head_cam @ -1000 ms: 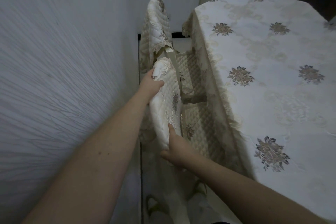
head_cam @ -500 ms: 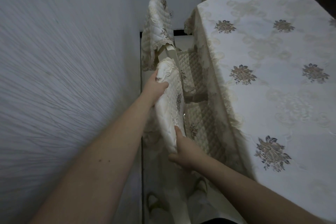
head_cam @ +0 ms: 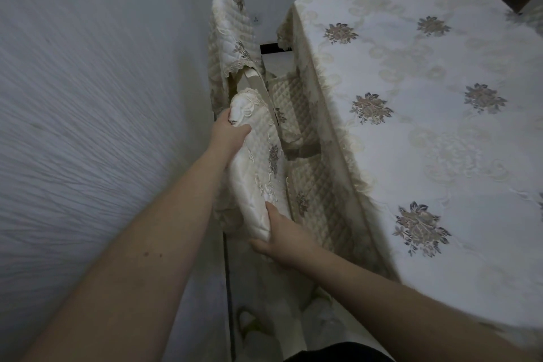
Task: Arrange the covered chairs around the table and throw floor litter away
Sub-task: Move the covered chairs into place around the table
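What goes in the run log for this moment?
left hand: grips near chair back top | right hand: grips its lower end | far chair: untouched

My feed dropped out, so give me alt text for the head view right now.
Both hands grip the backrest of the near covered chair, the left hand near one end and the right hand at the other. It stands between a pale wall and the clothed table, with a second covered chair beyond.

Both arms outstretched, left hand (head_cam: 228, 134) and right hand (head_cam: 281, 236) seemingly gripping, fingers mostly hidden.
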Available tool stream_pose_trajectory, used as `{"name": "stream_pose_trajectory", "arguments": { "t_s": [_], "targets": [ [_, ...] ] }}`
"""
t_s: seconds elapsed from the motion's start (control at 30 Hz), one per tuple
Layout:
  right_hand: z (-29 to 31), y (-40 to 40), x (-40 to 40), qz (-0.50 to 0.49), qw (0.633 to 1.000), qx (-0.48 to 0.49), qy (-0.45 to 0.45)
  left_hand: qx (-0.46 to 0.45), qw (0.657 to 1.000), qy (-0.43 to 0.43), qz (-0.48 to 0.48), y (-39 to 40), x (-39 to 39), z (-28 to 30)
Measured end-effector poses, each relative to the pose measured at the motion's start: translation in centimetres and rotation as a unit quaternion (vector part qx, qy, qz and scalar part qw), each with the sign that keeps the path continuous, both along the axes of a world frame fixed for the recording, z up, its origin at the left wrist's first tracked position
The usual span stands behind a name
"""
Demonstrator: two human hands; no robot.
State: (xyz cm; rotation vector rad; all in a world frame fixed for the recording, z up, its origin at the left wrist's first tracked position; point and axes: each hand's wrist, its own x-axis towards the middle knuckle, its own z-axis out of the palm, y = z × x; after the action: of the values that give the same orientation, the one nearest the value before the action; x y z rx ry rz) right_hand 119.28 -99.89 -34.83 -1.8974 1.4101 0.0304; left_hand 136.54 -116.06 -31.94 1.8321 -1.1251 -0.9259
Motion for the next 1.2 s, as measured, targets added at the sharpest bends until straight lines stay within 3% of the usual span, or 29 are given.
{"name": "stream_pose_trajectory", "arguments": {
  "t_s": [0.13, 0.27, 0.43, 0.63, 0.7, 0.8, 0.93, 1.07, 1.2],
  "targets": [
    [-0.1, 0.7, -0.7, 0.012, 1.0, 0.018, 0.007, -0.005, 0.998, -0.051, 0.04, 1.7, -0.5, 0.4],
    [0.0, 1.3, -1.1, 0.015, 0.999, 0.037, -0.002, 0.031, 0.997, -0.069, 0.016, 5.7, -1.4, -0.2],
    [-0.2, 1.9, 0.0, -0.03, 0.995, 0.076, -0.06, 0.006, 0.999, -0.046, 0.003, 11.1, -2.8, -1.0],
    [-0.9, 1.3, 0.6, 0.023, 0.992, 0.12, -0.041, 0.041, 0.999, 0.009, 0.027, 15.9, -4.9, -1.6],
    [-0.6, 1.2, 0.1, 0.014, 0.986, 0.149, -0.078, 0.07, 0.997, 0.009, 0.041, 16.3, -5.6, -1.4],
    [0.0, 1.0, -2.1, 0.009, 0.987, 0.104, -0.12, 0.097, 0.994, -0.015, 0.044, 16.6, -6.2, -1.2],
    [0.9, 1.3, -5.8, 0.038, 0.99, 0.092, -0.096, 0.134, 0.987, -0.092, -0.022, 17.4, -6.3, -1.0],
    [3.0, 2.2, -9.8, -0.001, 0.996, 0.048, -0.08, 0.207, 0.934, -0.255, -0.14, 18.6, -6.2, -0.6],
    [5.4, 4.2, -13.4, -0.054, 0.997, 0.0, -0.061, 0.258, 0.831, -0.438, -0.228, 19.7, -6.4, 1.2]
  ]
}}
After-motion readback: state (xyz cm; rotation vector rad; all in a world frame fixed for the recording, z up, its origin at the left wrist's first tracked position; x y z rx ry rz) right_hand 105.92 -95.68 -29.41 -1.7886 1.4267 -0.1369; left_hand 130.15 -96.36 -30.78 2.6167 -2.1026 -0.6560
